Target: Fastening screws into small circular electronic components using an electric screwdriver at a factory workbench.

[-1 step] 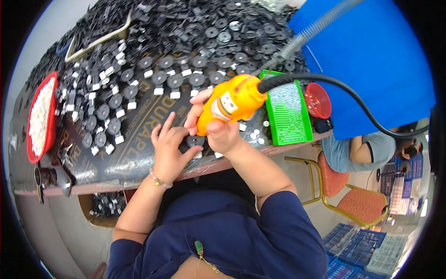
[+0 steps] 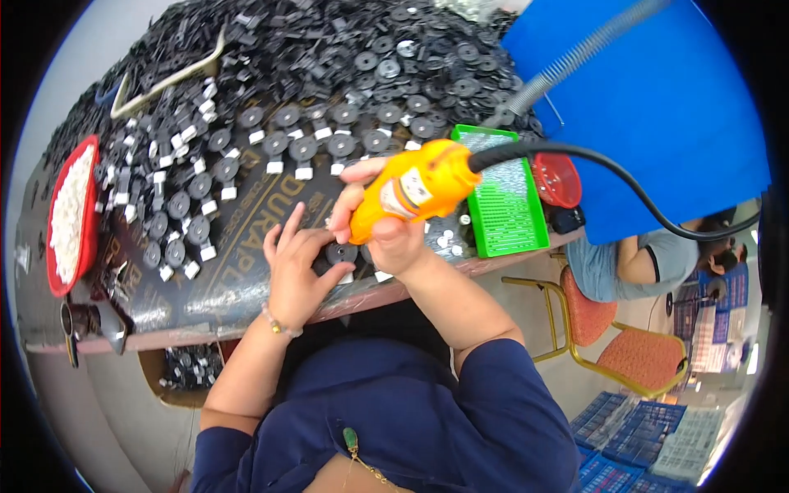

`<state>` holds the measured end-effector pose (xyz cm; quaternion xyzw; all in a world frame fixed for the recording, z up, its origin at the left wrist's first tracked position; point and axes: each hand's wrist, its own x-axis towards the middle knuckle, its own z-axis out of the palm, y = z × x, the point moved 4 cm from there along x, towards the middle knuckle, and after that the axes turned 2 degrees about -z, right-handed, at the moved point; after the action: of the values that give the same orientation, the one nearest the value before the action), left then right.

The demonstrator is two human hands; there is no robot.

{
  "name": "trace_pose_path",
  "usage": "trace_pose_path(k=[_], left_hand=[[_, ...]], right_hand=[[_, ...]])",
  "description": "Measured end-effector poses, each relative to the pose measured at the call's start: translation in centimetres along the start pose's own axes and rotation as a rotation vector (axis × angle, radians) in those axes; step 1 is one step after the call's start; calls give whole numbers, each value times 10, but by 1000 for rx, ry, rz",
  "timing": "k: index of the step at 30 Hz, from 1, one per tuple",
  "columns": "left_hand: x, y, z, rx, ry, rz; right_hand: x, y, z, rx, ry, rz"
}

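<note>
My right hand (image 2: 386, 234) is wrapped round a yellow electric screwdriver (image 2: 419, 187), tilted, with a black cord at its upper end. Its tip is hidden by my fingers, over a black round plastic part (image 2: 340, 252) near the table's front edge. My left hand (image 2: 297, 259) rests on the table, thumb and forefinger on either side of that part, the other fingers spread. Several like black round parts with white blocks (image 2: 302, 149) lie in rows beyond my hands. At the right, a green tray (image 2: 542, 233) holds small shiny pieces, perhaps screws.
A heap of black plastic parts (image 2: 304, 53) covers the table's far side. A red basin (image 2: 92, 215) of white pieces stands at the left. A red bowl (image 2: 559, 181) sits beyond the green tray. A grey coil spring (image 2: 575, 59) hangs above. Another person (image 2: 657, 267) sits at the right.
The screwdriver has tipped slightly, its cord end lower and further right. My left hand stays at the black round part. The whole view has shifted a little.
</note>
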<state>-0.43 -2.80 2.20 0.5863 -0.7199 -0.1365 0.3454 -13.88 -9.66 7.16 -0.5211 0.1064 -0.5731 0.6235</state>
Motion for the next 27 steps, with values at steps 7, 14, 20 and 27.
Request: trace_pose_path(k=[7,14,20,27], left_hand=[[-4,-7,1,50,-18,-24],[-2,-2,6,81,-23,-19],[-2,-6,6,96,-22,-21],[-1,-3,5,100,-29,-20]], right_hand=[[-21,-116,-88,-439,218,-328],[-41,-128,-162,-620,359,-365],[-44,-118,-170,-582,385,-364],[-44,-128,-164,-644,401,-362]])
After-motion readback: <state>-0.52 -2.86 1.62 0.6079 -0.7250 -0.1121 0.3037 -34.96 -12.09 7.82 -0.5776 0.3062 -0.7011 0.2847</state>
